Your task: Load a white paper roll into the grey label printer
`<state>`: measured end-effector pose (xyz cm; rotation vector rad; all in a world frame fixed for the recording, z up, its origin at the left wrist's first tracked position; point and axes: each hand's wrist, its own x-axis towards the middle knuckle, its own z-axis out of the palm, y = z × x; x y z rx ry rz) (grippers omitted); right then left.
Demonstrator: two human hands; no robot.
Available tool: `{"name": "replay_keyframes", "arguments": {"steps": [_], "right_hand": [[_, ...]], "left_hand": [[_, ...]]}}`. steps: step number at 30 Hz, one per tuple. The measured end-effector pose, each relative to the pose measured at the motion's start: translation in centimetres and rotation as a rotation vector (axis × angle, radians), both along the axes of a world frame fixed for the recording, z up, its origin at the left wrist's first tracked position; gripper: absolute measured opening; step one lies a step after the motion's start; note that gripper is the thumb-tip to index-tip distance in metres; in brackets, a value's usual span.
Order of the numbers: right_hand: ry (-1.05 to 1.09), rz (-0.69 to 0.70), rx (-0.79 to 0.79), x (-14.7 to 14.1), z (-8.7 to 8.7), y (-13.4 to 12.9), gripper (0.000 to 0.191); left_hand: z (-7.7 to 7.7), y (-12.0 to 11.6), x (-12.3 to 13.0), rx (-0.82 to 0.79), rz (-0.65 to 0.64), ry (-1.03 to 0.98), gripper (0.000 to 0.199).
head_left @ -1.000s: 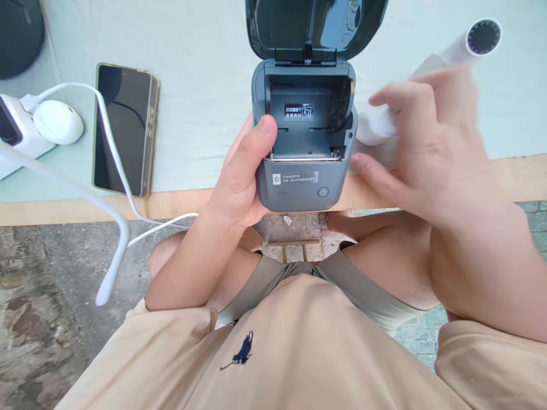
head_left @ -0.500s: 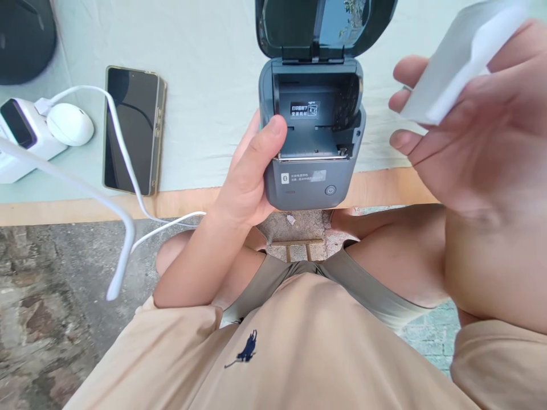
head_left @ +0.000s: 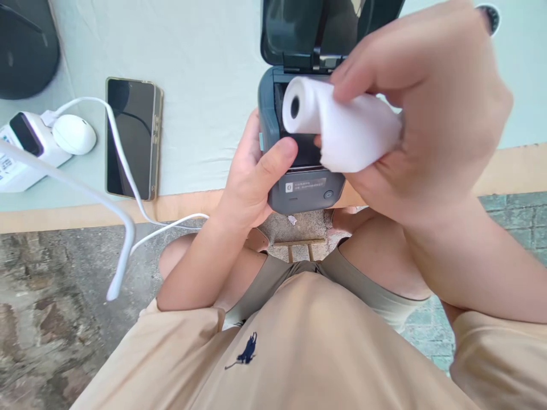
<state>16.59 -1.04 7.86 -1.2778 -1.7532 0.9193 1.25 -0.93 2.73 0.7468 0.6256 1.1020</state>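
In the head view, the left hand (head_left: 245, 188) is clasping a grey device (head_left: 307, 196) by its left side, the thumb pressing near the rim of the open bay and the other fingers wrapping behind. The device is sitting at the near edge of the desk (head_left: 200, 131), its dark lid (head_left: 293, 34) standing open at the far side. The right hand (head_left: 444, 114) is pinching a white paper roll (head_left: 359, 131) between thumb and fingers, the roll hovering over the bay with its hollow core facing left and a loose flap hanging towards the person. Whether the roll is touching the bay, the picture is not showing clearly.

The roll is looking light and firm where wound, but its flap is seeming soft and easy to crease, so the wound body is offering the better hold. The device is looking stiff and smooth, its sides offering a sounder grip than the hinged lid. Left of it, a phone (head_left: 128, 142) is lying flat, a white cable (head_left: 114, 125) crossing over it.
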Motion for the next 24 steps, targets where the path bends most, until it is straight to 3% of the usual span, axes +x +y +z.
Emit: {"name": "replay_keyframes", "arguments": {"steps": [3, 5, 15, 18, 24], "right_hand": [[-0.381, -0.023, 0.342, 0.3, 0.0, 0.2, 0.006], [-0.482, -0.018, 0.379, 0.7, -0.2, 0.2, 0.004], [-0.467, -0.020, 0.497, 1.3, -1.0, -0.1, 0.011], [-0.443, 0.054, 0.573, 2.0, -1.8, 0.3, 0.018], [-0.442, 0.070, 0.769, 1.9, -2.5, 0.2, 0.027]], "left_hand": [[0.4, 0.0, -0.1, -0.047, -0.030, 0.029, 0.027], [0.6, 0.0, -0.3, -0.067, -0.041, 0.041, 0.027], [0.1, -0.2, -0.3, 0.005, -0.042, 0.038, 0.034], [0.0, -0.1, -0.2, 0.010, -0.041, 0.048, 0.034], [-0.5, 0.2, -0.4, -0.030, -0.060, 0.007, 0.039]]}}
